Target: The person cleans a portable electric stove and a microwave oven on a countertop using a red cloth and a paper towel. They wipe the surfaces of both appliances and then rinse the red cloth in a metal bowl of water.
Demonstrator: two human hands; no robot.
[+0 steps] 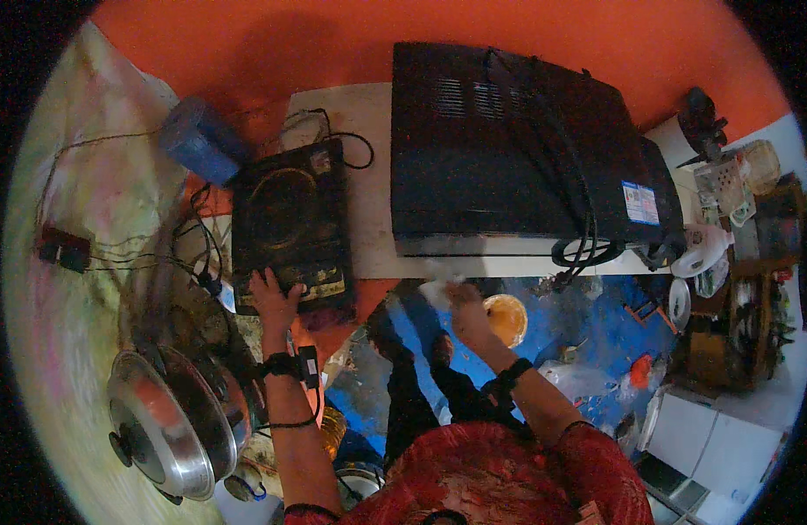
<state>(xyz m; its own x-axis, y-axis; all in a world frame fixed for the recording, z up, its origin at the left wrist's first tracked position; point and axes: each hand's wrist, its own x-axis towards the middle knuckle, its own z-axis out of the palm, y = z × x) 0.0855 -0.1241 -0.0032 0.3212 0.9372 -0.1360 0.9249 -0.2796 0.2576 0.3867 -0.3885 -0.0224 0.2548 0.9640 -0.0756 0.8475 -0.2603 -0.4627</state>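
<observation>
A black induction cooktop (285, 216) with a worn ring and a control strip rests at the left of the pale tabletop (367, 216). My left hand (275, 303) lies on its near edge, fingers spread over the control panel. Near the table's front edge is my right hand (467, 315), its fingers curled around a pale, blurred thing (435, 290) that looks like a cloth. To the right of the cooktop stands a large black appliance housing (482, 177) with vent slots and a label. A black power cable (584, 197) runs over it and coils at its front.
A blue box (203, 141) stands behind the cooktop's left side. Lidded metal pans (160, 426) are at lower left, near a black adapter (65, 249) with wires. An orange-yellow tub (506, 319) sits on the blue floor (593, 315). Shelves (725, 354) and a white jug (702, 249) line the right.
</observation>
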